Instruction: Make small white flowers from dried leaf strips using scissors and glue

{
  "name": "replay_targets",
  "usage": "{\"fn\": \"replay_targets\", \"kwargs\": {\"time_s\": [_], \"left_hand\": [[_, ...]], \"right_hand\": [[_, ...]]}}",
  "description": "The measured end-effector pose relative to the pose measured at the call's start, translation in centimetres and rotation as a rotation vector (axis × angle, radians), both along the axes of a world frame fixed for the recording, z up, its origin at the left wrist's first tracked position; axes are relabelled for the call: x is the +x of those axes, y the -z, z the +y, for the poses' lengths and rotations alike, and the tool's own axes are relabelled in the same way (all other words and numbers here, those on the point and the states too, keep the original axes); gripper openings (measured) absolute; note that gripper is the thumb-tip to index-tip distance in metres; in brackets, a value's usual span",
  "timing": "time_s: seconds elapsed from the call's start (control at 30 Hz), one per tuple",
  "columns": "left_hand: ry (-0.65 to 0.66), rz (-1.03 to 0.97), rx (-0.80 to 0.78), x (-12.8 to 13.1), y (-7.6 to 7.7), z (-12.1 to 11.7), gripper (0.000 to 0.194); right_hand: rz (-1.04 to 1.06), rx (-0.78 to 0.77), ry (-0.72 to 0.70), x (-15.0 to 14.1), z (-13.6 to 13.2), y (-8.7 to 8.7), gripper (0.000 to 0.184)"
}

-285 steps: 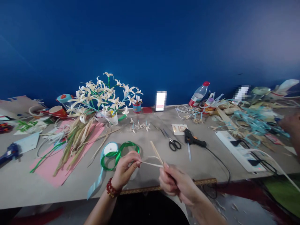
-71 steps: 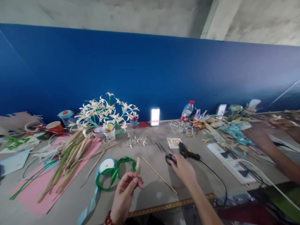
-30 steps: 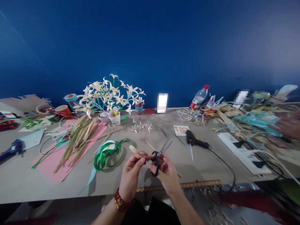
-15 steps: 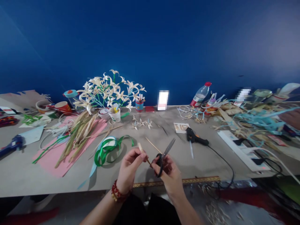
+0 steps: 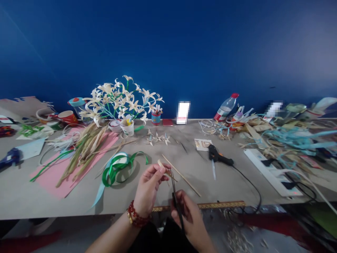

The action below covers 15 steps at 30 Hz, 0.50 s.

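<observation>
Left hand (image 5: 147, 186): the grip pinches a short, pale cream strip of dry plant fibre (image 5: 160, 163) between thumb and fingers.
Right hand (image 5: 188, 212): the grip is closed around the handles of black-handled metal scissors (image 5: 174, 194), their narrow blades pointing up and away from the body.
Strip: it sits in the left fingers, above the grey counter (image 5: 223, 186) near its front edge, with the blades right beside it (whether it lies between them is too fine to tell).
Step in hand: by the look of it, trimming the strip.
Next cut: it seems to call for a steady left pinch, the blades lined up on the strip, and fingertips kept clear of the edges.
Thin straw-coloured stick (image 5: 181, 175): lies slantwise on the counter, just beyond the hands.
Shiny green ribbon (image 5: 107, 177): loops loosely beside the left hand, partly over a round white spool (image 5: 119, 159).
Black glue gun (image 5: 222, 160): rests to the right of the stick, its cord trailing toward the front edge.
Small cream star-shaped flowers (image 5: 158, 138): lie farther back.
White paper cup (image 5: 128, 130): stands behind the ribbon, below a spreading cream bouquet (image 5: 122, 100).
</observation>
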<state>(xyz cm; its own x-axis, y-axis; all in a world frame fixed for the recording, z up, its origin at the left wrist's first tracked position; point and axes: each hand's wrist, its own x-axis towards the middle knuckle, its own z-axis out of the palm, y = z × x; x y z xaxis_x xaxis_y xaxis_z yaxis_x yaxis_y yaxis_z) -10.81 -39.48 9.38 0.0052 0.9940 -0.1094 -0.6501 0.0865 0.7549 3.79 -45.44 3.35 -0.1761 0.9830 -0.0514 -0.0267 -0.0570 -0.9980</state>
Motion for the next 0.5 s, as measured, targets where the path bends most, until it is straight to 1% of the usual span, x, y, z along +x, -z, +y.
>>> {"fn": "replay_targets", "kwargs": {"time_s": [0.17, 0.3, 0.5], "left_hand": [[0.005, 0.025, -0.039, 0.05, 0.04, -0.06, 0.015], [0.020, 0.066, -0.019, 0.07, 0.02, -0.07, 0.015], [0.054, 0.125, 0.004, 0.13, 0.14, -0.18, 0.014]], "right_hand": [[-0.101, 0.021, -0.022, 0.42, 0.82, -0.67, 0.037], [-0.174, 0.010, -0.056, 0.72, 0.99, -0.81, 0.036], [-0.244, -0.008, -0.054, 1.05, 0.95, -1.06, 0.034]]}}
